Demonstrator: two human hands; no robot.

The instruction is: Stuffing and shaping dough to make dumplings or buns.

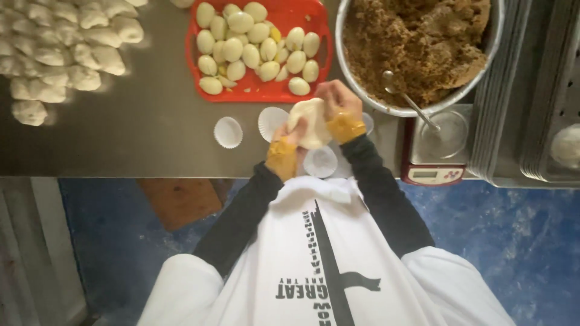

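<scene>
Both hands on dough [312, 122], held above table [145, 133] edge between them. Left hand [289, 137] cups near-left side, right hand [335, 102] pinches far-right rim. Dough's long axis runs near-far. Egg tray [266, 92] just beyond, filling bowl [386, 107] far right, paper cups [228, 132] beside hands.

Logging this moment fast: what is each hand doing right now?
Left hand: closed on the flattened dough piece, gripping its lower edge.
Right hand: closed on the same dough piece, at its upper edge.

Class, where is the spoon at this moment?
In the head view, the spoon lies at the right, bowl in the brown filling of the metal bowl, handle over the scale.
</scene>
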